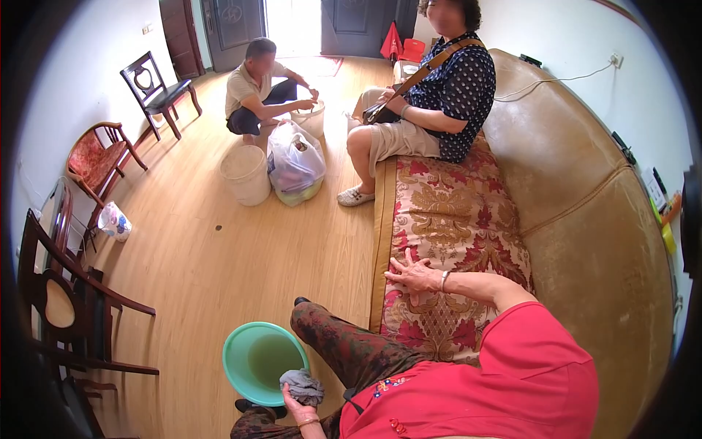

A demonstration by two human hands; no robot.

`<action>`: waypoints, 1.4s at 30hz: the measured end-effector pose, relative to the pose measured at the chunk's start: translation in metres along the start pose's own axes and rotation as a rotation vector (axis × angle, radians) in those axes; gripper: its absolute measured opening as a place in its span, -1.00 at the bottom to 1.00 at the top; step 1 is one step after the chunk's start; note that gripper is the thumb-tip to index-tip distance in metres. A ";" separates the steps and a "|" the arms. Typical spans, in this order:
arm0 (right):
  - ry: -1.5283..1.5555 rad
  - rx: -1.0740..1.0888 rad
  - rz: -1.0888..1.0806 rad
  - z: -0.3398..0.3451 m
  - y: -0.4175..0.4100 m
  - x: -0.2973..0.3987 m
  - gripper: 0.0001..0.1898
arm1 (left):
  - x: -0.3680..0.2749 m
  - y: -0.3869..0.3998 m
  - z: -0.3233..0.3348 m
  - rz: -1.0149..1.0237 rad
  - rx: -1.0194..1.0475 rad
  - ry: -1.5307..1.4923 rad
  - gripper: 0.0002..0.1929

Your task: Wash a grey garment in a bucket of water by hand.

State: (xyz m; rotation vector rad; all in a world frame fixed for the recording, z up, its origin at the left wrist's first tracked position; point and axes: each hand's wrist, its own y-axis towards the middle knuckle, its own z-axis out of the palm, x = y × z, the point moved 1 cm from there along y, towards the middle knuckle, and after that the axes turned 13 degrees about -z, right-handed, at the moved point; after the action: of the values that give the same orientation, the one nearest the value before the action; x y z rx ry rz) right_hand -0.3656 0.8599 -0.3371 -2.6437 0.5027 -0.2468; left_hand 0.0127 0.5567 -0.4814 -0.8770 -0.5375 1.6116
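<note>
A crumpled grey cloth [301,386] is gripped in my left hand [299,407], just over the near rim of a turquoise plastic basin [235,378]. Murky water [274,359] stands in the basin, which is on the floor between my legs. My right hand [415,275] rests palm down, fingers spread, on a sofa seat cover [444,219] patterned in red and gold. It holds nothing, and a bracelet circles its wrist. I am seated on the sofa in patterned trousers [351,340].
A person [452,82] with a shoulder bag sits farther along the sofa. Another person [253,90] squats at a bucket [311,118], near a second bucket [245,178] and a filled plastic bag [296,164]. Wooden chairs [60,307] and a small bin [115,222] stand at left.
</note>
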 end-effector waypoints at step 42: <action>-0.083 0.053 0.036 0.003 0.019 0.007 0.25 | -0.211 0.087 -0.007 0.608 -1.019 1.874 -0.34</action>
State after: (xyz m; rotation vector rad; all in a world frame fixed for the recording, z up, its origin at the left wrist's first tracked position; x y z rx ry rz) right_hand -0.3638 0.8426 -0.3479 -2.5787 0.5083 -0.1372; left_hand -0.0253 0.3317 -0.4978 -2.8884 0.4198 0.2076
